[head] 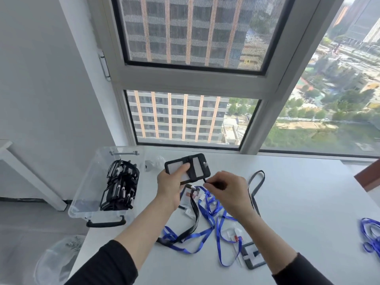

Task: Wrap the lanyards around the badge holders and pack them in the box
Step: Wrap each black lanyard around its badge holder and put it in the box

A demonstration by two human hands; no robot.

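Note:
My left hand (171, 186) grips a black-framed badge holder (188, 167) above the white table (287, 202), thumb across its clear front. A band of black lanyard is wound round the holder's middle. My right hand (224, 189) pinches the black lanyard (255, 188) close to the holder's lower right corner; the rest of the strap loops away to the right on the table. The clear plastic box (86, 190) stands at the table's left edge and holds several black wrapped badge holders (121, 186).
Under my hands lies a tangle of blue lanyards (207, 219) with clear badge holders, plus one black lanyard. A dark badge holder (251, 257) lies near the front. More blue lanyards (370, 233) lie at the right edge. The window is directly behind the table.

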